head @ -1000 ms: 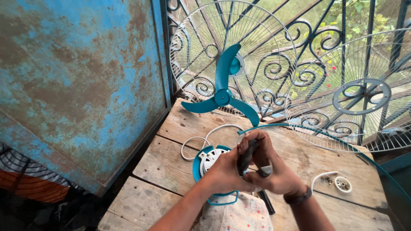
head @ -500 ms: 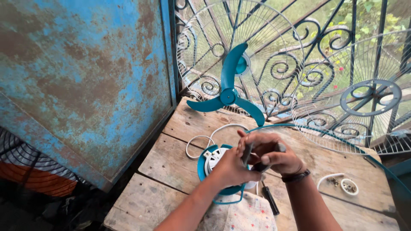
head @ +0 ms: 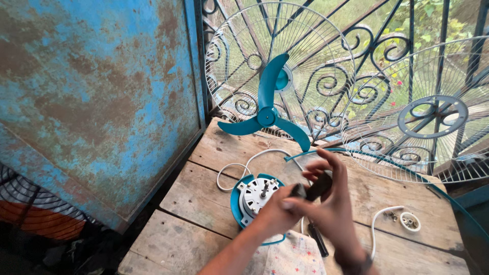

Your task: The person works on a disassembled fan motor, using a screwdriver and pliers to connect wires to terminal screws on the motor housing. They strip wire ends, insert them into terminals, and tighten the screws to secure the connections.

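Black tool handle (head: pixel 317 187), blurred, in hands (head: pixel 305 206)

Both forearms are bare, without sleeves. The left hand (head: pixel 272 214) wears nothing on its fingers. The right hand (head: pixel 333 209) has a dark band around the wrist, maybe a watch strap

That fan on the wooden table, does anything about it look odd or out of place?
Yes, it is in pieces: the teal blade leans loose against a wire guard, and the bare motor lies face up on the table.
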